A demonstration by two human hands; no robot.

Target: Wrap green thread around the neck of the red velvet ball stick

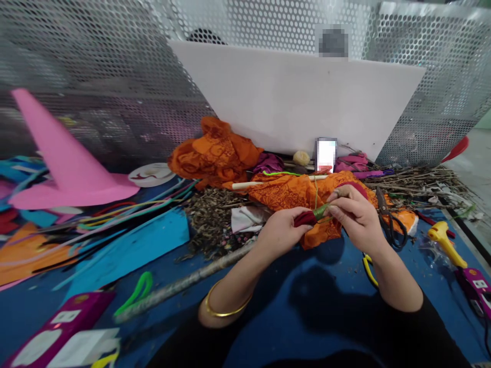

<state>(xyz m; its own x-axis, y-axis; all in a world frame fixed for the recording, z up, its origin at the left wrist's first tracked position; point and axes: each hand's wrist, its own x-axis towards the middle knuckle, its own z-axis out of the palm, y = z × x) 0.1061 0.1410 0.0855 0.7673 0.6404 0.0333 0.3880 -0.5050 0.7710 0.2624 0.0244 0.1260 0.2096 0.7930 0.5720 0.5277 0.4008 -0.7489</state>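
My left hand [282,232] is closed on a bunched piece of dark red cloth [304,219]. A green strip [319,211] wraps the cloth's end. The fingertips of my right hand [356,217] pinch at this green strip, and a thin green strand rises from it. Behind and below both hands spreads orange patterned cloth [284,193], with a pale stick [247,185] across it. More dark red material [355,188] shows just behind my right hand. Black-handled scissors [393,225] lie to the right of that hand.
A phone [326,153] leans against a white board [303,102]. A long grey stick [187,278] runs under my left forearm. At left stand a pink cone hat [65,153] and blue sheets [134,250]. A yellow glue gun [447,243] and purple power strip [475,289] lie right.
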